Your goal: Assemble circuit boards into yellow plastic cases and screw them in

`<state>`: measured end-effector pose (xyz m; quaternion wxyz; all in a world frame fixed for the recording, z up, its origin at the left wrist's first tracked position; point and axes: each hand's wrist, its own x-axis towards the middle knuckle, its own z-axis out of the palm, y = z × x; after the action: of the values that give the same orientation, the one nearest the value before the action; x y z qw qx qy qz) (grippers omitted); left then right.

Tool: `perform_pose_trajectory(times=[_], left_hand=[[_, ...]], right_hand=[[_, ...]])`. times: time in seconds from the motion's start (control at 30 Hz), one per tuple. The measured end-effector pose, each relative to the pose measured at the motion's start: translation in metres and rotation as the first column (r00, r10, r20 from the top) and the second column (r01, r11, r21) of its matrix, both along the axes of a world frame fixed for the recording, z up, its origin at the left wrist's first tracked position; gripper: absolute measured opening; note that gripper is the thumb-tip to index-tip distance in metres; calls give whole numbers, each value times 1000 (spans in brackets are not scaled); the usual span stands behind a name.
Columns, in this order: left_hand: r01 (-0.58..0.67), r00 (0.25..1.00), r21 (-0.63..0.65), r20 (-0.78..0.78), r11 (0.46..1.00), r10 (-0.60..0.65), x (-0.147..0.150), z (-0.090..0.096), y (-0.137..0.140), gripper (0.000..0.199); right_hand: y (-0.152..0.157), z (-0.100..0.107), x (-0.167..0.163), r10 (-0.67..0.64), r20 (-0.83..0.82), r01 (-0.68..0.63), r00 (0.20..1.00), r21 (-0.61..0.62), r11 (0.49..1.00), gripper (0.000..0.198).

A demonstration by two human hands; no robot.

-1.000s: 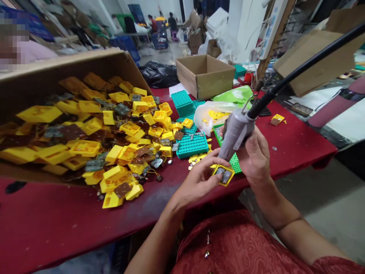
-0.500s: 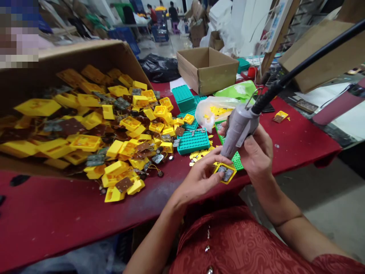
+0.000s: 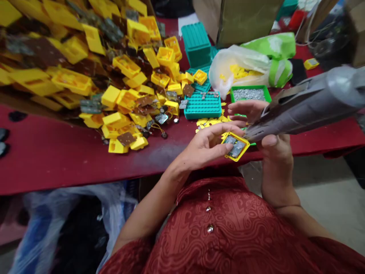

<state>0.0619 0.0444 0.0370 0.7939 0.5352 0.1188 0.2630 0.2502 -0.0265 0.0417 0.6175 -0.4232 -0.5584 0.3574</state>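
My left hand (image 3: pixel 209 144) pinches a small yellow plastic case (image 3: pixel 246 146), its open side up and a grey circuit board showing inside. My thumb rests on the board. A grey electric screwdriver (image 3: pixel 310 101) slants up to the right, between the thumb and stretched fingers of my right hand (image 3: pixel 276 146). Its lower end is at the case's upper right corner; whether it touches a screw is hidden. Just behind my hands is a green tray (image 3: pixel 267 93) of small silver screws. Flat yellow pieces (image 3: pixel 209 122) are scattered left of it.
A big heap of yellow cases (image 3: pixel 125 99) with boards and wires spills from a carton at left. Teal trays (image 3: pixel 203 108), a plastic bag of yellow pieces (image 3: pixel 228 62) and a carton (image 3: pixel 248 19) stand behind. Another yellow case (image 3: pixel 310 63) lies at back right on the red cloth (image 3: pixel 71 160).
The view has tilted down and closer. The screwdriver has gone from nearly upright to leaning far right, and my right fingers have straightened around it. My left hand still holds the case.
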Motion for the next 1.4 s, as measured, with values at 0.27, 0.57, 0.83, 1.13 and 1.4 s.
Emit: perform_pose_trajectory(times=[0.27, 0.57, 0.83, 1.13, 1.4], left_hand=[[-249, 968, -344, -70, 905, 240, -21, -16, -12, 33], [-215, 970, -623, -47, 752, 239, -35, -39, -12, 49], [-226, 942, -833, -56, 504, 330, -42, -34, -16, 77], [-285, 928, -829, -111, 481, 357, -44, -40, -17, 84], [-316, 905, -841, -127, 440, 406, -43, -42, -21, 76]], right_hand=[[-4, -19, -9, -86, -122, 101, 989, 120, 988, 38], [17, -25, -6, -275, -87, 289, 957, 256, 923, 39], [27, -28, -7, -311, -173, 350, 934, 285, 892, 42], [31, -33, -10, -257, -189, 308, 948, 332, 892, 31], [34, -30, -11, -403, -171, 431, 899, 187, 883, 44]])
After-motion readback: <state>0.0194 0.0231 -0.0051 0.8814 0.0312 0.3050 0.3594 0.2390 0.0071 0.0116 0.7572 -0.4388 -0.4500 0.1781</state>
